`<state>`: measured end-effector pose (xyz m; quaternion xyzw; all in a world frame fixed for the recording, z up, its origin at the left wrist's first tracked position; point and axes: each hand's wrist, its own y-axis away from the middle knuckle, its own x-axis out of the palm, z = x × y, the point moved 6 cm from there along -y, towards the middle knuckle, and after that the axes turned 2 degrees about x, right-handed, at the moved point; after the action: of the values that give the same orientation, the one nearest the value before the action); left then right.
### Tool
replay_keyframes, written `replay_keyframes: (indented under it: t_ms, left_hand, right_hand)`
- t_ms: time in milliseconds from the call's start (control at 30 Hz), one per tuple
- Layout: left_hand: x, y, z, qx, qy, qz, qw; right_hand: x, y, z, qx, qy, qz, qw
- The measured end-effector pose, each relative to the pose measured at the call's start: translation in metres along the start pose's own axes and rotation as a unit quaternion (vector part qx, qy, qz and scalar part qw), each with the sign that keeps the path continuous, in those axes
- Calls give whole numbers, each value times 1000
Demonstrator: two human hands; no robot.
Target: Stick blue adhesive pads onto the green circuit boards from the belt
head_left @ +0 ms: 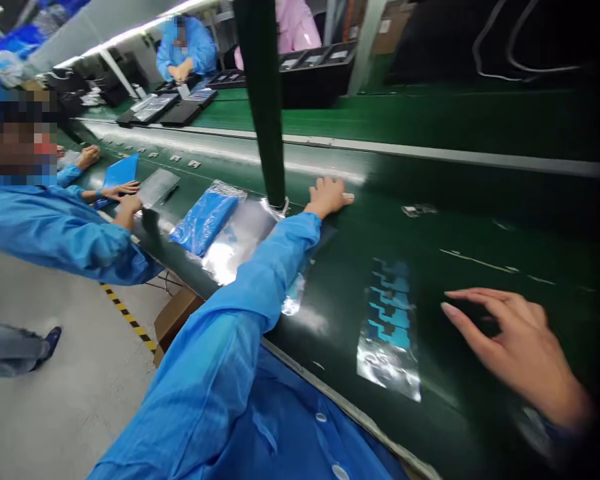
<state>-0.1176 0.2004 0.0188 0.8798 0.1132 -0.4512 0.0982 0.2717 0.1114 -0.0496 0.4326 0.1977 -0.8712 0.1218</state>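
Observation:
My left hand (pixel 329 195) reaches far across the green conveyor belt (pixel 430 220) and lies flat on it, fingers spread, just past a clear plastic bag (pixel 240 240). A blue packet in plastic (pixel 207 217) lies on the left part of that bag. My right hand (pixel 515 347) hovers low over the belt at the right, fingers apart and slightly curled, holding nothing. Just left of it lies a small clear bag with blue printed shapes (pixel 390 327).
A dark green post (pixel 265 100) rises from the belt beside my left hand. A person in a blue coat (pixel 55 227) at the left handles a flat panel (pixel 157 187). Another person (pixel 185 50) works at the far side near black trays (pixel 310 63). A cardboard box (pixel 177 320) sits below the belt.

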Motion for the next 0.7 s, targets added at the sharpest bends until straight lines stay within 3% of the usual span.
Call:
replay_keyframes:
  t_ms: [100,200,300,400,500,567,667,700]
  left_hand:
    - [8,-21,2,-17,-11,22,1000]
    - [12,-43,3,-4,-1,38,999]
    - [10,-38,-6,53,33,18,998]
    - [20,6,-24,116,105,23,987]
    - [53,69,-42,160,212,138,954]
    - [76,108,-48,159,218,204,941]
    - [101,148,-54,157,190,266,932]
    - [106,155,-59,191,170,277,926]
  right_hand:
    - [-10,4,25,-26,-17,3,1000]
    - [-13,2,29,-29,-49,2,998]
    - [-16,9,36,-44,-53,10,998]
    - [-15,24,59,-95,-44,58,993]
    - [-4,41,82,-147,-14,153,977]
    - [7,49,89,-180,28,188,965]
    - [18,56,84,-209,114,153,959]
    - [22,57,79,-210,133,129,960]
